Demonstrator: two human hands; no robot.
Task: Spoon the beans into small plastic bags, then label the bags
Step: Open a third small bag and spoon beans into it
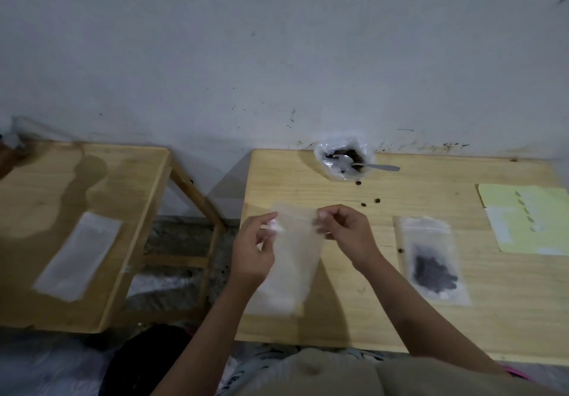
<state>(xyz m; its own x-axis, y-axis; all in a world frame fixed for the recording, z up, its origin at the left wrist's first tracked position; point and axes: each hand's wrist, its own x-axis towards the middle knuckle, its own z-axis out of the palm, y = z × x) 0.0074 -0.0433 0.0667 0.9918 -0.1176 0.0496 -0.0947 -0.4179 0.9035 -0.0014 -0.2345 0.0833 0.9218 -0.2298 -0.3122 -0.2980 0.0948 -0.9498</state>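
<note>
Two hands up on one empty bag [295, 260], held over the near-left part of the right-hand surface [354, 312]. Left hand [252, 254] pinches the bag's top-left corner, fingers [271, 218] curled together on the plastic; right hand [345, 229] pinches the top-right edge, fingertips clamped on the lip. Looks like the mouth is being worked open, tho blur hides whether it's parted yet.

Landmark: the bean sack [343, 161], back by the wall, spoon [369, 166] lying in it w/ handle poking out right. Empty bag sits well nearer the person than the sack. Filled bag [431, 260] lies flat to the right of the empty one, also near side of the sack. Label sheet [529, 220] far right. Loose beans [369, 202] already scattered just in front of the sack.

Risks, imo: both hands are busy, so freeing one for the spoon may let the thin mouth flop shut. Long carry from sack to bag = more spills. Spare bags [77, 257] sit on the left surface [46, 180], well apart.
</note>
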